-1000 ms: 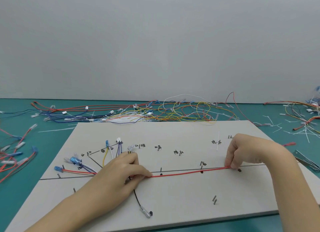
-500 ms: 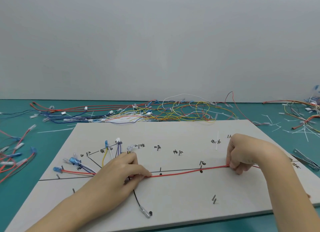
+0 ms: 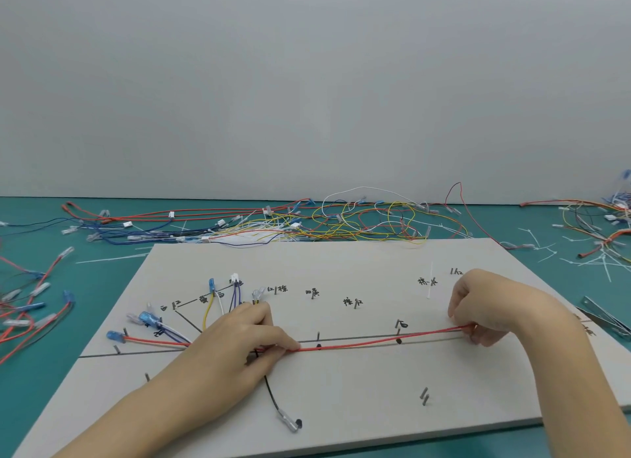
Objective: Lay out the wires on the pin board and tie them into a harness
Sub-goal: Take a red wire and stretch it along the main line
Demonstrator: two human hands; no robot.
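Red wire (image 3: 375, 343): lying along the drawn line on the board (image 3: 341, 406), stretching between both hands. Left hand (image 3: 239, 345) pinching it; right hand (image 3: 485, 307) apparently gripping its end, fingers curling. Loose wires (image 3: 307, 222) lying behind.

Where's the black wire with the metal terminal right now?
Head view: the black wire curves from under the left hand toward the pin board's near edge, ending left of centre.

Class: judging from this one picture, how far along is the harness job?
Done: several wires fan out at the pin board's left. In hand: the left hand and right hand stretch a red wire along the drawn line. Left: loose wires wait behind; no ties visible on the laid wires.
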